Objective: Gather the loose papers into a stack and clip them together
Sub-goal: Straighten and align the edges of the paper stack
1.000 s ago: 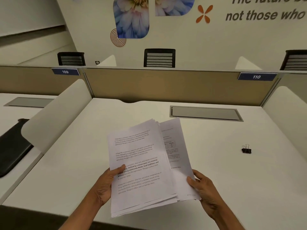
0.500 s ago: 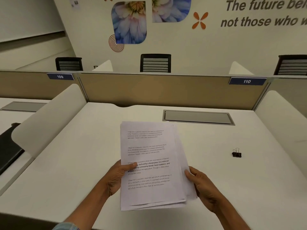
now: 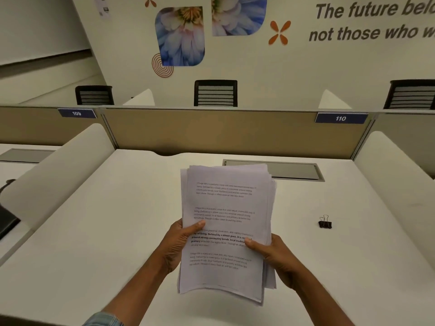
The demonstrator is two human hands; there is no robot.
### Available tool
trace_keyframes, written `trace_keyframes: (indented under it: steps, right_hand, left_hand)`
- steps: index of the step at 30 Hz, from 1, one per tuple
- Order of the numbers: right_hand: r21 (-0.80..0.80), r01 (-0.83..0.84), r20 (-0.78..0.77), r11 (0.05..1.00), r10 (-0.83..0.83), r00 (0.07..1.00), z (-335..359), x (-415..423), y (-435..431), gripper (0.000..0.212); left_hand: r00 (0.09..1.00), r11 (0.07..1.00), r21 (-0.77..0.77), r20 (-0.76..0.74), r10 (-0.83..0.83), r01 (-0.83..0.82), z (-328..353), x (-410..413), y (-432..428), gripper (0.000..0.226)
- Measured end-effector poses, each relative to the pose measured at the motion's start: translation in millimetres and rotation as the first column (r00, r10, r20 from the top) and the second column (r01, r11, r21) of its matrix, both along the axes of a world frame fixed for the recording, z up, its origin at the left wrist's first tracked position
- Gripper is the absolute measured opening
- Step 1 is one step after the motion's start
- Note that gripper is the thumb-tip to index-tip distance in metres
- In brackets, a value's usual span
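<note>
A stack of printed white papers (image 3: 226, 208) is held above the white desk (image 3: 106, 231), its edges nearly lined up, a few sheets still sticking out at the top and right. My left hand (image 3: 179, 243) grips the stack's left edge, thumb on the top sheet. My right hand (image 3: 270, 252) grips the right edge, thumb over the text. A small black binder clip (image 3: 325, 222) lies on the desk to the right, apart from both hands.
A grey cable hatch (image 3: 294, 171) is set in the desk behind the papers. Tan partitions (image 3: 211, 130) and white side dividers (image 3: 58, 172) enclose the desk. A dark object (image 3: 7, 222) lies on the neighbouring desk at far left. Chairs stand beyond the partition.
The fanned sheets have been drawn together into a tidier, more upright stack. Both hands have shifted closer in on its sides. The clip has not moved.
</note>
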State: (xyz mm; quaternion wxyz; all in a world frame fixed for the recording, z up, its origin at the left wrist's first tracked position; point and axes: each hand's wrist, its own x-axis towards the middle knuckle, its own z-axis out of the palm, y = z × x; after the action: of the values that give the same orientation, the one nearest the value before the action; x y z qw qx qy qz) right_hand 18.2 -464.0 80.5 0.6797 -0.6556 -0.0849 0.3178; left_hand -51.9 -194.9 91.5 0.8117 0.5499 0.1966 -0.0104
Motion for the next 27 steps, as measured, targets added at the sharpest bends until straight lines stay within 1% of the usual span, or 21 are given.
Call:
trace_keyframes:
  steps: [2, 4, 5, 7, 9, 12, 14, 17, 19, 21, 25, 27]
  right_hand:
    - [-0.023, 0.010, 0.039, 1.000, -0.009, 0.999, -2.9, 7.0, -5.6, 0.036]
    - [-0.050, 0.082, 0.081, 0.995, -0.077, 0.994, -6.9, 13.7, -6.1, 0.025]
    - [-0.059, 0.132, 0.105, 0.990, -0.125, 0.987, -9.3, 16.6, -3.9, 0.023]
    - [-0.066, 0.212, 0.143, 0.975, -0.201, 0.969, -13.3, 22.1, 5.6, 0.027]
    - [-0.066, 0.267, 0.167, 0.961, -0.254, 0.953, -15.8, 26.0, 18.0, 0.030]
    - [-0.056, 0.322, 0.189, 0.945, -0.307, 0.933, -21.6, 32.4, 34.4, 0.025]
    - [-0.058, 0.338, 0.190, 0.939, -0.322, 0.927, -23.8, 36.3, 44.3, 0.026]
    - [-0.074, 0.364, 0.176, 0.929, -0.347, 0.921, -24.2, 42.4, 57.8, 0.030]
    - [-0.083, 0.366, 0.167, 0.927, -0.349, 0.922, -23.8, 44.6, 63.9, 0.031]
    - [-0.094, 0.354, 0.193, 0.931, -0.332, 0.924, -21.9, 46.0, 66.5, 0.031]
    - [-0.070, 0.322, 0.227, 0.944, -0.299, 0.927, -19.3, 47.6, 71.9, 0.032]
    - [-0.072, 0.301, 0.226, 0.951, -0.278, 0.934, -21.2, 45.0, 77.2, 0.034]
  left_hand:
    - [1.000, 1.000, 0.016, 0.019, 0.007, -0.008, -2.6, -0.9, -1.5, 0.050]
    - [0.999, 0.997, 0.082, 0.044, 0.009, -0.012, -5.4, -1.3, -2.8, 0.046]
    - [0.998, 0.993, 0.122, 0.060, 0.002, -0.009, -6.1, -0.7, -3.2, 0.041]
    - [0.996, 0.984, 0.175, 0.085, 0.001, -0.016, -5.5, 3.5, -3.1, 0.033]
    - [0.996, 0.979, 0.200, 0.085, 0.025, -0.042, -2.7, 10.7, -0.1, 0.031]
    - [0.997, 0.971, 0.234, 0.060, 0.044, -0.057, -0.7, 23.4, 10.3, 0.022]
    - [0.997, 0.968, 0.240, 0.056, 0.060, -0.072, -4.7, 31.3, 17.9, 0.021]
    - [0.995, 0.973, 0.216, 0.062, 0.074, -0.086, -13.2, 42.0, 25.7, 0.032]
    - [0.995, 0.975, 0.202, 0.059, 0.080, -0.090, -16.0, 47.1, 31.2, 0.036]
    - [0.995, 0.973, 0.209, 0.056, 0.084, -0.094, -16.9, 51.1, 38.4, 0.039]
    - [0.997, 0.971, 0.230, 0.055, 0.047, -0.059, -16.0, 55.2, 51.3, 0.038]
    - [1.000, 0.965, 0.263, 0.020, 0.004, -0.009, -16.5, 55.6, 54.5, 0.039]
